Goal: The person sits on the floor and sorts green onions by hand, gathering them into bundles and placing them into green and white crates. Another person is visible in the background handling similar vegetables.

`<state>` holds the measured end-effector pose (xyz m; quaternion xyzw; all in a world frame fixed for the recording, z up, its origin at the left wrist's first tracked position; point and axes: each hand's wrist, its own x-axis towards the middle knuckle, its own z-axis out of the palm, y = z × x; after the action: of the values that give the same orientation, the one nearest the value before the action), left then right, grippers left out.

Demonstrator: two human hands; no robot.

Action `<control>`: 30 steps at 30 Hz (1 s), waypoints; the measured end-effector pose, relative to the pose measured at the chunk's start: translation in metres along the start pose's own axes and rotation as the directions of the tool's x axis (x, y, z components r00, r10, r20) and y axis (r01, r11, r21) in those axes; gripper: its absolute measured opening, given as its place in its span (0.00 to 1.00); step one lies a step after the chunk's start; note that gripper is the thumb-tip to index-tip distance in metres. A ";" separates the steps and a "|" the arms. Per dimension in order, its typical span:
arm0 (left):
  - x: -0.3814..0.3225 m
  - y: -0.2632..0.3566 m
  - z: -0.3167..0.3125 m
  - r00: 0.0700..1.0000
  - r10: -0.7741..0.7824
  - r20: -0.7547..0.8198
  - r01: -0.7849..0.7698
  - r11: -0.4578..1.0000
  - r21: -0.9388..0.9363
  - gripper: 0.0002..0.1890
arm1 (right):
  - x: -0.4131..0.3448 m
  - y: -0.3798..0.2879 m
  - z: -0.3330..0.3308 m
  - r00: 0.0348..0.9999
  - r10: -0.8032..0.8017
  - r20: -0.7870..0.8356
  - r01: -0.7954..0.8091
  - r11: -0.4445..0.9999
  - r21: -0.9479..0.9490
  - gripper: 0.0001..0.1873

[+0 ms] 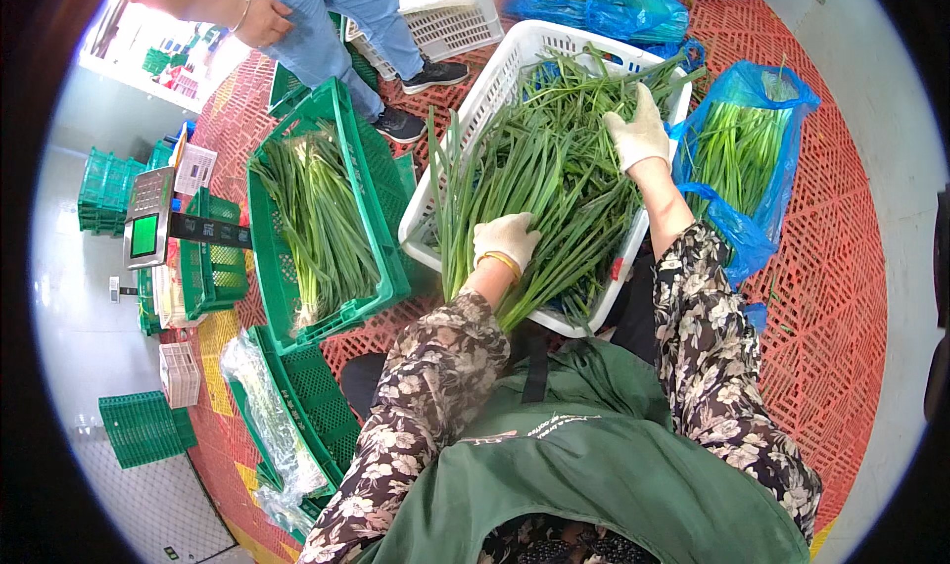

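A white plastic basket (439,219) stands before me, heaped with long flat green leaves (553,145), some loose and tangled. My left hand (507,241), in a cream knit glove with a yellow band at the wrist, grips a bunch of long-leaved greens (486,182) at the basket's near side. Part of that bunch is hidden under the hand. My right hand (642,135), gloved likewise, is over the heap by the right rim, with thumb and a finger spread and nothing visible in it.
Left of the basket, a green crate (364,193) holds greens with white root ends. A blue plastic bag (790,148) of greens lies at right. A scale display (148,226) stands at far left. Someone in jeans (312,33) stands beyond the crate on red floor matting (824,297).
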<state>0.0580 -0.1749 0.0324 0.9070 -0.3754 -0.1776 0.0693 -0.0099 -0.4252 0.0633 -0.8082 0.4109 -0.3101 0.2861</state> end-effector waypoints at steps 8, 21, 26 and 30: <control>0.032 0.018 0.010 0.998 -0.049 -0.035 0.058 0.948 0.313 0.11 | 0.004 0.003 0.003 0.962 0.122 0.245 -0.170 0.968 0.185 0.32; 0.028 0.016 0.017 0.986 0.040 -0.162 0.009 0.958 0.288 0.10 | -0.015 -0.016 0.004 0.873 -0.036 0.486 -0.029 0.992 0.127 0.16; 0.034 0.011 0.020 0.979 -0.030 -0.203 0.061 0.987 0.150 0.12 | -0.013 -0.013 0.005 0.854 -0.048 0.518 0.010 0.997 0.076 0.18; 0.024 0.003 0.020 0.953 -0.041 -0.299 0.016 0.996 -0.088 0.13 | -0.018 -0.020 0.001 0.837 -0.218 0.502 0.218 0.974 0.060 0.17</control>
<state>0.0642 -0.1935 0.0083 0.9251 -0.3396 -0.0544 0.1611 -0.0079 -0.3995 0.0721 -0.9025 0.2268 -0.1179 0.3465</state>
